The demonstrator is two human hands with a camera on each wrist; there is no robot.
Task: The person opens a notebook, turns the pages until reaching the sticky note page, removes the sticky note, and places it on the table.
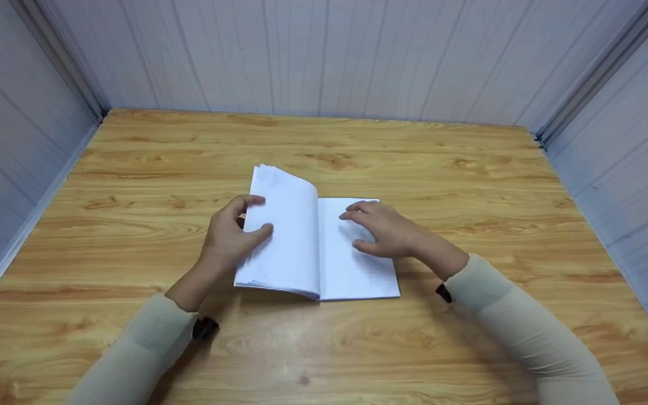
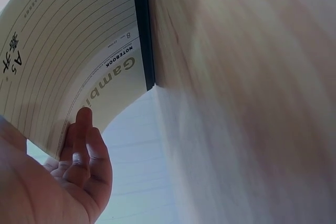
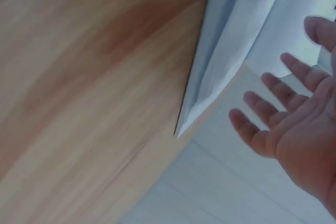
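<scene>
A notebook (image 1: 286,242) lies spread on the table, its left part raised and bowed, its right page (image 1: 346,275) flat. My left hand (image 1: 224,237) grips the left edge, thumb on the page side and fingers behind. In the left wrist view the lined cream cover (image 2: 100,30) shows printed words, among them "NOTEBOOK", beside a dark spine (image 2: 143,30); fingers of the left hand (image 2: 58,182) lie against this cover. Over the right page is my right hand (image 1: 390,229), its fingers spread and slightly bent, holding nothing. The right wrist view shows that hand (image 3: 302,129) apart from the pages (image 3: 226,51).
The wood-grain table (image 1: 324,349) extends around the notebook on every side. Pale panelled walls (image 1: 324,56) rise at its back, left and right. Dark bands (image 1: 206,328) show at the sleeve cuffs.
</scene>
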